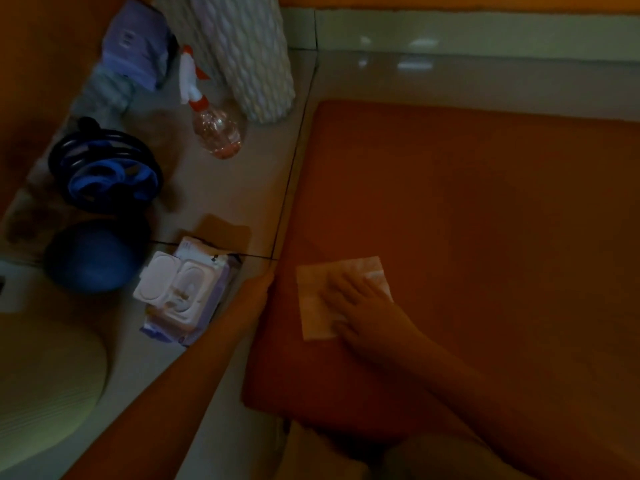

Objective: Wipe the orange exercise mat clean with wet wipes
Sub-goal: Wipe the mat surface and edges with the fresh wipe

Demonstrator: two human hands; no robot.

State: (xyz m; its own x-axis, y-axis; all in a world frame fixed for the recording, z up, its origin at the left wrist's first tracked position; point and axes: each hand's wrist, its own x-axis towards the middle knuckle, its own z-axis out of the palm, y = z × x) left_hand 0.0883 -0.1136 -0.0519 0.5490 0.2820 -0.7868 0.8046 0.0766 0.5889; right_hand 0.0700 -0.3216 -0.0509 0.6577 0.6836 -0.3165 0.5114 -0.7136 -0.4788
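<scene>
The orange exercise mat (467,202) lies on the tiled floor and fills the right of the view. A white wet wipe (317,306) is spread flat on its near left part. My right hand (360,303) presses on the wipe with straight, spread fingers. My left arm reaches to the mat's left edge, where my left hand (264,281) meets the edge. Its fingers are hidden, so I cannot tell how they lie. The wet wipes pack (183,292) sits on the floor just left of that arm with its white lid flipped open.
Left of the mat stand a spray bottle (214,133), a white textured roll (249,57), a blue ball (86,261), blue-and-black rings (104,168) and a purple package (135,53). A pale round object (45,382) lies at the lower left. An orange wall runs behind.
</scene>
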